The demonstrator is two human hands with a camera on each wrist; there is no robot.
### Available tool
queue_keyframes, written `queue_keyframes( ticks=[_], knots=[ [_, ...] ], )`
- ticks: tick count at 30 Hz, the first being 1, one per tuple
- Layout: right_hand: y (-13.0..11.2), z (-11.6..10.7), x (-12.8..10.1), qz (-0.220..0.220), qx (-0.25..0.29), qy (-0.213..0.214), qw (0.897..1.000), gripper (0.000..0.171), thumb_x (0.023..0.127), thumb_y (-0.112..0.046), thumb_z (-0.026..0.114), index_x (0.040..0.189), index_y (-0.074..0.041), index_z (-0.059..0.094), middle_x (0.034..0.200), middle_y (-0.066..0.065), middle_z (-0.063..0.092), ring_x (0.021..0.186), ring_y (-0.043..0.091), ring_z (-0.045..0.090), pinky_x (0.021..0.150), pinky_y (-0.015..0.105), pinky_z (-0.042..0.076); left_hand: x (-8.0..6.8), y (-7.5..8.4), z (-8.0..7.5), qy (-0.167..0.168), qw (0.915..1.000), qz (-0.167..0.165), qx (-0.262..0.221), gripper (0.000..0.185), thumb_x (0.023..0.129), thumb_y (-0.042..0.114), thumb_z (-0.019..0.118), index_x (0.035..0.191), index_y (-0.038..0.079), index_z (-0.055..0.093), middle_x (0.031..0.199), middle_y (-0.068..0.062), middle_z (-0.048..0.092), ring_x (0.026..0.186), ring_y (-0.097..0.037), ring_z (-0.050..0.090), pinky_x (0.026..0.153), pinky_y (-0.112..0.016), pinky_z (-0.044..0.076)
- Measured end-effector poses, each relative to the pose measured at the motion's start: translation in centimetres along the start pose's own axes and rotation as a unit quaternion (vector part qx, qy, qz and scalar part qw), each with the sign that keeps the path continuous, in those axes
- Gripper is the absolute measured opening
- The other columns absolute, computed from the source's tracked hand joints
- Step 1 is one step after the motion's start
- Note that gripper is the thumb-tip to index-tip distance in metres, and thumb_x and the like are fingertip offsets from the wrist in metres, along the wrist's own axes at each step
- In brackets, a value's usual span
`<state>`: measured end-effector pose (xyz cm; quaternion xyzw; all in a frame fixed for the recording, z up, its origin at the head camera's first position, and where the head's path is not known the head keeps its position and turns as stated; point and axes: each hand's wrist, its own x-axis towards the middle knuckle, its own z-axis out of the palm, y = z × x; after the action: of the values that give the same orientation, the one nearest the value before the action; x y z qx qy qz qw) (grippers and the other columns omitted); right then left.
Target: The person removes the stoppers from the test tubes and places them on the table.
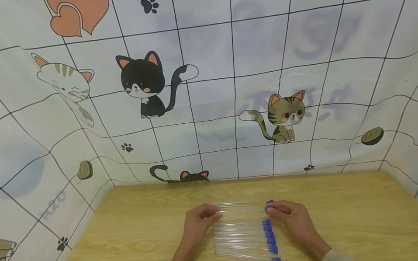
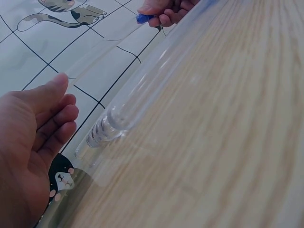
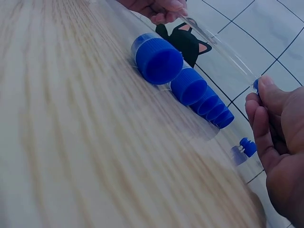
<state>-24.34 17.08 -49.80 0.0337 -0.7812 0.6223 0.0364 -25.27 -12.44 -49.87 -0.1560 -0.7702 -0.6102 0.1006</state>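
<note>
Left hand [image 1: 199, 221] pinches the closed end, right hand [image 1: 289, 213] the blue cap, of a clear plastic test tube [image 1: 241, 208] lifted above the row of capped clear tubes [image 1: 247, 242] near the wooden table's [image 1: 129, 247] front edge. Light, stiff, slippery; best gripped at the ends.

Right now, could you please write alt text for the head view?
Two hands hold a clear tube off a wooden table: left hand at its closed end, right hand at its blue cap. More capped tubes lie below in a row.
</note>
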Motion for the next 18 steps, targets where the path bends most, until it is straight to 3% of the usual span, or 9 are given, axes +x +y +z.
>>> queue_keyframes(
  ticks=[3, 8, 18],
  knots=[
    [0.06, 0.05, -0.01, -0.001, -0.004, 0.004, 1.0, 0.032, 0.081, -0.03, 0.077, 0.104, -0.008, 0.072, 0.091, 0.005, 0.072, 0.081, 0.02, 0.069, 0.076, 0.026, 0.052, 0.06, 0.0, -0.01, 0.0, 0.9999, -0.011, -0.001, 0.016, 0.081, 0.018, 0.078, 0.092, 0.007, 0.074, 0.095, -0.001, 0.071, 0.081, -0.015, 0.065, 0.07, -0.026, 0.051],
    [0.13, 0.13, -0.11, 0.01, -0.017, -0.008, 1.0, 0.028, 0.079, -0.031, 0.077, 0.101, -0.013, 0.073, 0.093, 0.001, 0.073, 0.085, 0.017, 0.068, 0.082, 0.025, 0.049, 0.07, -0.03, 0.01, 0.016, 0.9997, -0.003, 0.015, 0.013, 0.083, 0.014, 0.075, 0.094, 0.007, 0.073, 0.09, -0.001, 0.071, 0.081, -0.016, 0.065, 0.071, -0.024, 0.05],
    [-0.12, -0.05, -0.2, -0.005, 0.004, -0.055, 0.998, 0.027, 0.082, -0.022, 0.075, 0.103, -0.005, 0.072, 0.099, 0.007, 0.072, 0.091, 0.018, 0.068, 0.082, 0.025, 0.05, 0.21, -0.13, -0.11, 0.026, 0.9991, 0.007, 0.033, 0.013, 0.084, 0.014, 0.073, 0.094, 0.006, 0.072, 0.087, 0.001, 0.07, 0.079, -0.013, 0.065, 0.07, -0.025, 0.051]
  ],
)
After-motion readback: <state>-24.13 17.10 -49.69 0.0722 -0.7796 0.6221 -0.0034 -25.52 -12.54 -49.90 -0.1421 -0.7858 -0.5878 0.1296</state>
